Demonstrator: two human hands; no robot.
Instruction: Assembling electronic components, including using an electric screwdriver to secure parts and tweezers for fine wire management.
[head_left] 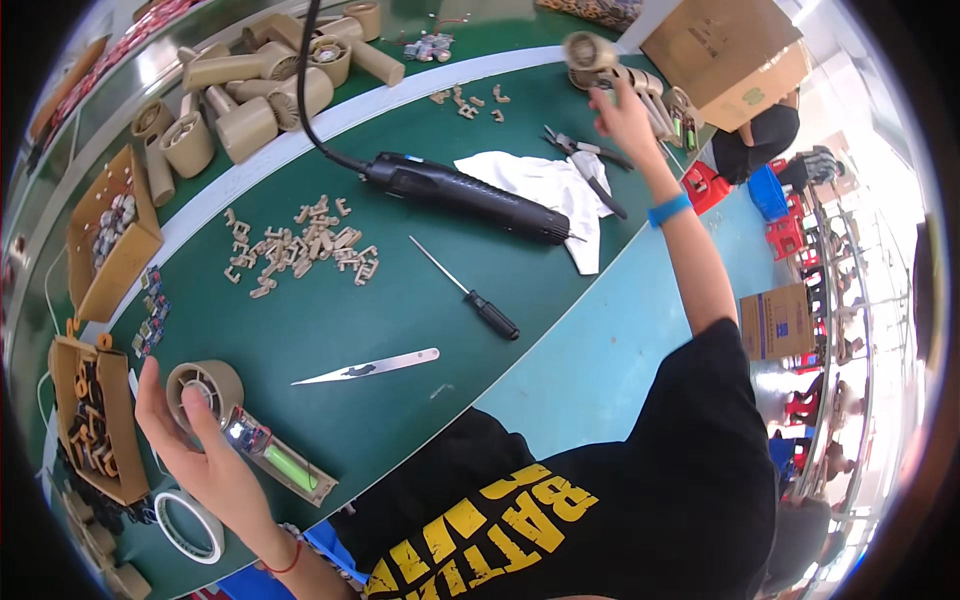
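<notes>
A beige handheld fan [222,385] lies at the near left, its handle uncovered to show a small circuit board and a green battery cell [290,467]. My left hand [208,455] is beside its round head, fingers spread and thumb across the ring; whether it touches is hard to tell. At the far right my right hand [628,118] is closed around the handle of another beige fan [588,52], whose head is blurred. More beige fans [650,88] stand in a row just behind that hand. Pliers [592,165] and a white cloth [520,185] lie below it.
A black electric screwdriver [465,195] with a cable crosses the table. Around it are small beige clips [305,240], a screwdriver [470,292], tweezers [370,367] and a tape roll [190,525]. Boxes of motors [115,235] and black-orange parts [95,420] line the left; cardboard box [725,60] far right.
</notes>
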